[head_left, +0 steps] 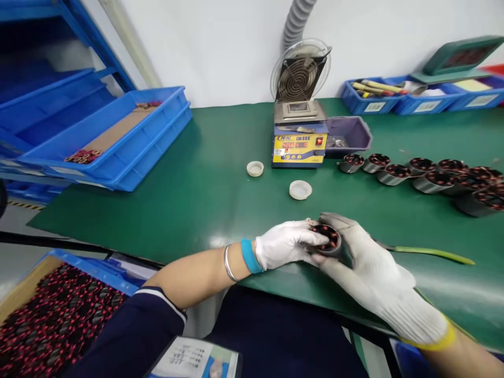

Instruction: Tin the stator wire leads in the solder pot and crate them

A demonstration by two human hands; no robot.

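Left hand (289, 244) and right hand (370, 273) — both gloved — hold the dark ring (333, 245), fingers curled round it, at the green table's (220, 194) near side. A steady, gentle grip should help.

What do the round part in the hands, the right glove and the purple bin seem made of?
Round part: probably metal outside, smooth and grey; the reddish bits inside may be coated wire. Right glove: matte knit fabric, judging by its ribbed cuff. Purple bin: likely smooth moulded plastic, from its even colour and rounded rim.
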